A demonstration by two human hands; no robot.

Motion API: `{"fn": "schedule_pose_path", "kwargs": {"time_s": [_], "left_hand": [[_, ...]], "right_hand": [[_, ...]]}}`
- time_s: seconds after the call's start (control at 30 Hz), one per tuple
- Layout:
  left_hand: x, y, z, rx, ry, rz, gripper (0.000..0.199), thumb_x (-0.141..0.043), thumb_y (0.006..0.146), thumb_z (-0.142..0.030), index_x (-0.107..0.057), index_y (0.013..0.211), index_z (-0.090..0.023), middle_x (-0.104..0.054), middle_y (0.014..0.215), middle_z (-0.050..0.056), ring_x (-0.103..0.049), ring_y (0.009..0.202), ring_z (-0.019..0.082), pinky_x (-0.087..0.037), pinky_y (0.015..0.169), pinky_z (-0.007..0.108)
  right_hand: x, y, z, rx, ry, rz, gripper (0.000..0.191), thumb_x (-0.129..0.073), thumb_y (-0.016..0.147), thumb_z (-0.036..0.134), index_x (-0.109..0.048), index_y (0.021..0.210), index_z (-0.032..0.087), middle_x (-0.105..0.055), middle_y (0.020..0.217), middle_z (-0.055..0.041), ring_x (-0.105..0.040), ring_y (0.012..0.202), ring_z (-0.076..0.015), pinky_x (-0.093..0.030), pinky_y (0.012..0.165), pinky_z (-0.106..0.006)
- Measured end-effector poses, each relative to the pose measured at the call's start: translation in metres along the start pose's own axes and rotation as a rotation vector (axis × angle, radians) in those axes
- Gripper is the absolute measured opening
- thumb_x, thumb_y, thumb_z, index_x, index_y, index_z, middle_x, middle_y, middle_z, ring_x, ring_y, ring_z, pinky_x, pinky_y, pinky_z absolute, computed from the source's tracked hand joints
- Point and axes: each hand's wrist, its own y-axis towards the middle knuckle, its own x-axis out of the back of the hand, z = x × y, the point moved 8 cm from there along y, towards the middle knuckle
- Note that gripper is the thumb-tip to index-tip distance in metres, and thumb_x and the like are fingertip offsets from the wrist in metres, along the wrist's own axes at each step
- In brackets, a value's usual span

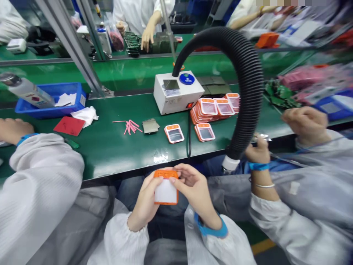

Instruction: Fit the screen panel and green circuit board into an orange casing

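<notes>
Over my lap, in front of the table's edge, I hold a small orange casing with a white panel point(166, 192) on its face. My left hand point(147, 200) grips its left side, the thumb resting near the top of the white panel. At the upper right, my right hand point(197, 189) has its thumb on the panel's top edge and its other fingers curled behind. Beyond my hands on the table lie two orange-and-white framed pieces with clear windows, one on the left point(174, 133) and one on the right point(204, 132).
A white box point(176, 96) with a red switch stands behind, near stacked orange frames point(209, 109). A thick black hose point(252, 81) arches down on the right. Pink strips point(131, 127), greyish squares point(150, 126) and a blue tray point(49, 110) lie leftward. Co-workers' arms flank me.
</notes>
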Motion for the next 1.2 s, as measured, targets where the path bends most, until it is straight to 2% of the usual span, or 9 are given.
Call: {"fn": "schedule_pose_path", "kwargs": {"time_s": [0.23, 0.37, 0.57, 0.67, 0.77, 0.83, 0.93, 1.07, 1.2], "left_hand": [[0.009, 0.016, 0.01, 0.045, 0.013, 0.003, 0.045, -0.079, 0.067, -0.035, -0.071, 0.104, -0.012, -0.068, 0.112, 0.013, -0.063, 0.108, 0.027, -0.053, 0.087, 0.026], [0.012, 0.017, 0.012, 0.061, 0.014, -0.059, 0.051, -0.084, 0.059, -0.034, -0.071, 0.102, -0.012, -0.068, 0.112, 0.013, -0.064, 0.106, 0.028, -0.054, 0.079, 0.025], [0.02, 0.014, 0.01, 0.036, 0.039, -0.148, 0.06, -0.088, 0.053, -0.037, -0.07, 0.103, -0.012, -0.067, 0.114, 0.013, -0.064, 0.103, 0.025, -0.055, 0.076, 0.023], [0.019, 0.015, 0.008, 0.036, 0.036, -0.146, 0.063, -0.089, 0.05, -0.037, -0.069, 0.104, -0.011, -0.068, 0.112, 0.013, -0.066, 0.098, 0.025, -0.056, 0.073, 0.023], [0.015, 0.016, 0.005, 0.046, -0.001, -0.136, 0.061, -0.09, 0.048, -0.033, -0.069, 0.101, -0.011, -0.068, 0.112, 0.013, -0.065, 0.103, 0.028, -0.058, 0.075, 0.025], [0.014, 0.016, 0.003, 0.056, -0.043, -0.15, 0.057, -0.09, 0.048, -0.029, -0.07, 0.098, -0.011, -0.068, 0.111, 0.013, -0.064, 0.107, 0.031, -0.059, 0.077, 0.028], [0.011, 0.014, 0.005, 0.108, -0.11, -0.133, 0.047, -0.084, 0.058, -0.022, -0.069, 0.101, -0.011, -0.067, 0.114, 0.014, -0.064, 0.105, 0.033, -0.06, 0.078, 0.033], [-0.003, 0.009, 0.002, 0.173, -0.195, -0.033, 0.028, -0.059, 0.083, -0.019, -0.069, 0.107, -0.008, -0.061, 0.125, 0.018, -0.063, 0.108, 0.036, -0.058, 0.085, 0.046], [-0.007, 0.006, -0.005, 0.17, -0.173, -0.061, 0.03, -0.046, 0.09, -0.016, -0.072, 0.099, -0.004, -0.061, 0.124, 0.02, -0.061, 0.109, 0.038, -0.056, 0.088, 0.051]], "right_hand": [[0.003, 0.005, -0.017, -0.034, 0.041, -0.04, 0.03, -0.076, 0.065, 0.028, -0.064, 0.089, 0.014, -0.064, 0.082, -0.0028, -0.056, 0.07, -0.0087, -0.047, 0.065, -0.02], [0.003, 0.006, -0.018, -0.041, 0.046, -0.032, 0.03, -0.074, 0.065, 0.027, -0.063, 0.089, 0.014, -0.063, 0.081, -0.0021, -0.055, 0.071, -0.0089, -0.045, 0.065, -0.021], [-0.002, 0.008, -0.015, -0.028, 0.044, -0.002, 0.03, -0.072, 0.066, 0.028, -0.062, 0.09, 0.013, -0.063, 0.083, -0.0028, -0.055, 0.072, -0.0091, -0.044, 0.067, -0.021], [-0.003, 0.009, -0.013, -0.004, 0.035, 0.013, 0.033, -0.072, 0.07, 0.033, -0.062, 0.095, 0.013, -0.064, 0.088, -0.0044, -0.055, 0.075, -0.0098, -0.046, 0.07, -0.023], [0.0, 0.007, -0.01, 0.025, 0.024, 0.016, 0.041, -0.072, 0.072, 0.037, -0.06, 0.104, 0.014, -0.064, 0.096, -0.0061, -0.057, 0.082, -0.0117, -0.048, 0.078, -0.027], [0.004, 0.004, -0.009, 0.035, 0.018, 0.022, 0.046, -0.071, 0.074, 0.04, -0.058, 0.11, 0.014, -0.063, 0.102, -0.0081, -0.058, 0.086, -0.0141, -0.051, 0.077, -0.029], [0.014, -0.003, -0.007, 0.035, 0.007, 0.019, 0.052, -0.069, 0.075, 0.048, -0.056, 0.114, 0.015, -0.061, 0.11, -0.0114, -0.06, 0.092, -0.0186, -0.054, 0.073, -0.033], [0.036, -0.013, 0.004, 0.049, -0.041, -0.032, 0.051, -0.068, 0.079, 0.051, -0.057, 0.114, 0.016, -0.062, 0.113, -0.0115, -0.061, 0.1, -0.0181, -0.048, 0.095, -0.037], [0.056, -0.023, 0.017, 0.018, -0.074, -0.076, 0.055, -0.067, 0.078, 0.059, -0.059, 0.113, 0.017, -0.064, 0.113, -0.0122, -0.061, 0.104, -0.0198, -0.047, 0.098, -0.038]]}}
